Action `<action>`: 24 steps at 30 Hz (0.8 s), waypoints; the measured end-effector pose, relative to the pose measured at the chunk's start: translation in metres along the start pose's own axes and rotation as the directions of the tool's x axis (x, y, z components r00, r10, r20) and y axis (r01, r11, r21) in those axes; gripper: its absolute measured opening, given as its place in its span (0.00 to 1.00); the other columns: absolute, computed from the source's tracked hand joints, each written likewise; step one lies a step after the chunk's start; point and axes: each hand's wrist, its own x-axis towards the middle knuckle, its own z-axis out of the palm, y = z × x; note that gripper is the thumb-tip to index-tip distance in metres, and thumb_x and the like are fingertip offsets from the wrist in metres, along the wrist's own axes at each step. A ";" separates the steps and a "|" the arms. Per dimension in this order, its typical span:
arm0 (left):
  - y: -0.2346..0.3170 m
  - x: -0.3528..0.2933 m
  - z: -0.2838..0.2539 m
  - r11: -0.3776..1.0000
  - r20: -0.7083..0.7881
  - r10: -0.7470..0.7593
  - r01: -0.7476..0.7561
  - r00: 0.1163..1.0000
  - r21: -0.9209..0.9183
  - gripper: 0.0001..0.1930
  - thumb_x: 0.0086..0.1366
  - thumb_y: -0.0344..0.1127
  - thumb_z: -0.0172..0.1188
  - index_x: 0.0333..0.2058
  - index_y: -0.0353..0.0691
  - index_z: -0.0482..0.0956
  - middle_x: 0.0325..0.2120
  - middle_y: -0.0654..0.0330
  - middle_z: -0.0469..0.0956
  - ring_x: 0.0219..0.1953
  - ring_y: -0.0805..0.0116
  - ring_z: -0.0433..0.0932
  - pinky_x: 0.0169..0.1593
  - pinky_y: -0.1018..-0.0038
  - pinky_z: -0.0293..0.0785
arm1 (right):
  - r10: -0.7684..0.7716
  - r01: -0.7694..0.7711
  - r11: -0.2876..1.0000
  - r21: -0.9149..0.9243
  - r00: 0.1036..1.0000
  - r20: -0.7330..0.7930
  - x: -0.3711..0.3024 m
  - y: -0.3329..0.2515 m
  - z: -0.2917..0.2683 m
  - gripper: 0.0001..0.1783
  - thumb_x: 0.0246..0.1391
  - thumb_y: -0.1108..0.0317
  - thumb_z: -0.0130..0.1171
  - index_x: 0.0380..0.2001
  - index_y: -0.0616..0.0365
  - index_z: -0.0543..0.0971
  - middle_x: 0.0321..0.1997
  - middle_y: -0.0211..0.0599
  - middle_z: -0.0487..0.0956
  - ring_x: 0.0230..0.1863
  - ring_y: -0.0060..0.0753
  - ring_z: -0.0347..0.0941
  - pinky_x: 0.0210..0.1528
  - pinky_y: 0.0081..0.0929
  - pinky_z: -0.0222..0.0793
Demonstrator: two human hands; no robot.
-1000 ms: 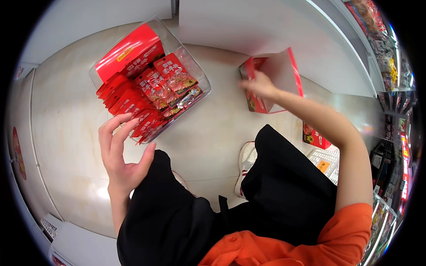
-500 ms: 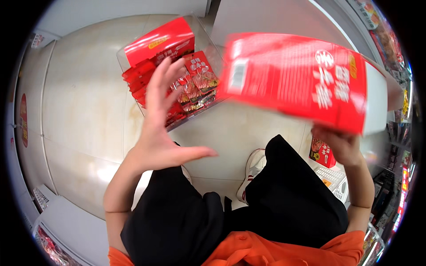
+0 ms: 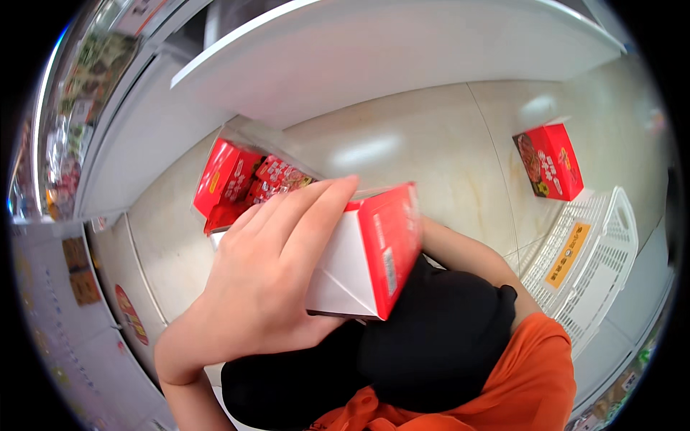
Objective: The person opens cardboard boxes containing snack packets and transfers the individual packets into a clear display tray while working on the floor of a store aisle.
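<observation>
Red-and-white cardboard carton (image 3: 348, 269) is being clasped above the lap (image 3: 438, 316) by the half-curled left hand (image 3: 269, 269); right hand is being hidden, state can't be told. Probably light, stiff, crushable; edge grip being advised.

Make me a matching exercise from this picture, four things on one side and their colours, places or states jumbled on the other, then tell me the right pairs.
Things:
1. Clear bin
2. Left hand
3. Basket
4. Trousers

Descriptions:
A. White, with an orange label on its side
B. Has red packets inside
C. Black
D. In front of the white face of a red-and-white box

Right pairs: 1-B, 2-D, 3-A, 4-C.
</observation>
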 end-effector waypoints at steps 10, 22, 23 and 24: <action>0.013 0.039 -0.007 0.968 -0.242 -0.175 0.122 0.954 -0.218 0.49 0.33 0.39 0.81 0.55 0.30 0.67 0.50 0.49 0.74 0.52 0.58 0.76 0.55 0.64 0.71 | -0.138 0.106 0.954 0.279 0.986 0.097 -0.007 -0.022 -0.048 0.43 0.53 0.46 0.59 0.66 0.56 0.58 0.67 0.52 0.61 0.62 0.52 0.66 0.59 0.53 0.68; -0.096 0.081 0.060 0.501 0.125 -0.402 0.332 0.907 -0.799 0.46 0.53 0.31 0.71 0.65 0.35 0.50 0.56 0.53 0.68 0.59 0.57 0.68 0.62 0.62 0.65 | -0.706 0.691 0.701 0.177 0.707 0.033 -0.140 -0.108 -0.104 0.37 0.57 0.38 0.54 0.51 0.65 0.72 0.26 0.27 0.59 0.27 0.24 0.52 0.23 0.19 0.50; -0.094 0.097 0.087 0.435 0.188 -0.393 0.362 0.900 -0.825 0.44 0.55 0.33 0.71 0.64 0.35 0.51 0.57 0.52 0.68 0.60 0.57 0.67 0.63 0.62 0.63 | -0.773 0.771 0.632 0.086 0.634 -0.008 -0.157 -0.117 -0.099 0.33 0.60 0.41 0.52 0.47 0.65 0.75 0.25 0.25 0.58 0.27 0.23 0.51 0.23 0.19 0.48; -0.089 0.113 0.112 0.335 0.287 -0.446 0.455 0.848 -0.825 0.45 0.56 0.36 0.70 0.65 0.35 0.50 0.58 0.51 0.66 0.61 0.57 0.66 0.64 0.62 0.61 | -0.824 0.835 0.546 -0.067 0.520 -0.223 -0.169 -0.123 -0.074 0.24 0.64 0.46 0.50 0.30 0.59 0.74 0.21 0.24 0.55 0.25 0.21 0.50 0.22 0.20 0.46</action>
